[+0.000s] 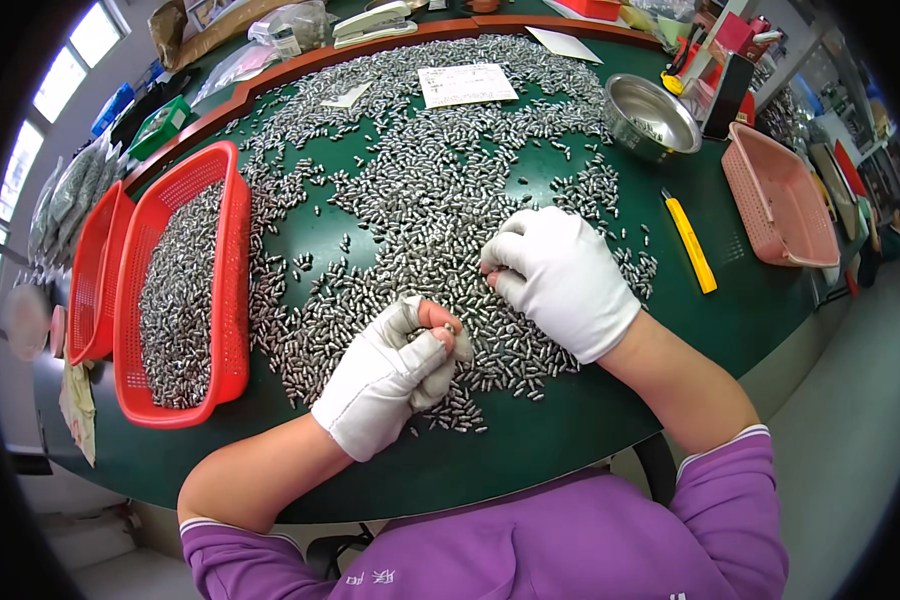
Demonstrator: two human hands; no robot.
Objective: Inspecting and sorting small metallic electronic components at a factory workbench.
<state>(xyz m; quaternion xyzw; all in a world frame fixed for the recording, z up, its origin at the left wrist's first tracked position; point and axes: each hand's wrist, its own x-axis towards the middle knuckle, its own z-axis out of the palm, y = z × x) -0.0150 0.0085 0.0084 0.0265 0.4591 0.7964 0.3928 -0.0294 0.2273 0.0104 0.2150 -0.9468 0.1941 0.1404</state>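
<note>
A wide spread of small silver metal parts, each short and ridged, covers much of the green table. My left hand, in a white glove with bare thumb and fingertip, is closed in a pinch on one small metal part above the near side of the spread. My right hand, gloved the same way, hovers over or rests on the parts to the right. Its fingers curl together with the tips pointing left; whatever lies between them is hidden.
On the left stands a red plastic basket full of the same parts, beside another red basket. To the right lie a yellow utility knife, a steel bowl and a pink basket. A paper slip rests on the far parts.
</note>
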